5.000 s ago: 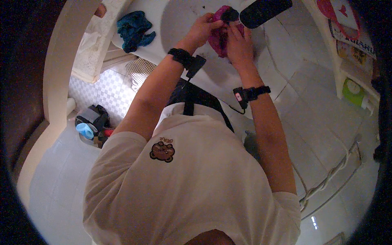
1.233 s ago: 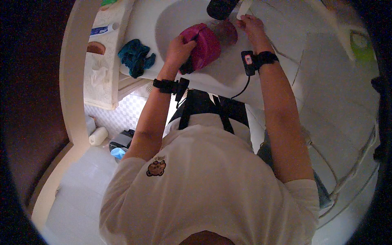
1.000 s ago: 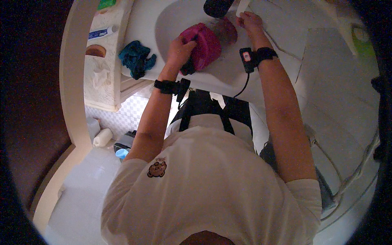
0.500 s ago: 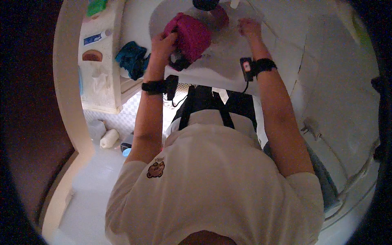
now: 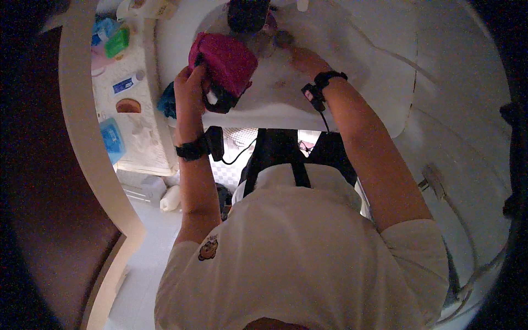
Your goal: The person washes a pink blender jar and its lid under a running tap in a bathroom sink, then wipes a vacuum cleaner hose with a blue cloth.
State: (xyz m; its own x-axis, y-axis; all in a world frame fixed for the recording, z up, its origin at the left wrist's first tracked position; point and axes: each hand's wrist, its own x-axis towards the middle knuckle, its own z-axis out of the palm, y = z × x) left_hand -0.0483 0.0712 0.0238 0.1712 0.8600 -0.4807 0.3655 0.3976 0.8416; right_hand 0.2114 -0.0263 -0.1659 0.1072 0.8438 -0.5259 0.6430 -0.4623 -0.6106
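Note:
My left hand (image 5: 191,82) is closed on a magenta fabric bag (image 5: 228,63) with black trim, gripping its left side. The bag is over the left front part of a white washbasin (image 5: 330,110), and a pale patch shows at its black lower edge. My right hand (image 5: 308,61) reaches into the basin, its fingers close to a small dark round thing (image 5: 284,38). Blur and dim light hide whether those fingers hold it. Behind it, a dark tap (image 5: 247,15) stands at the far side, with a bit of purplish material (image 5: 270,23) beside it.
Left of the basin, a white shelf unit (image 5: 157,157) carries a toothpaste tube (image 5: 127,82), a brown half-round object (image 5: 128,105), a green packet (image 5: 117,43) and a blue container (image 5: 112,138). Teal cloth (image 5: 166,102) lies between shelf and basin. A hose (image 5: 467,220) hangs at right.
The view has shifted, so the basin and shelf sit lower and further left. My right hand has moved left and inward, toward the dark round thing. My left hand still grips the bag.

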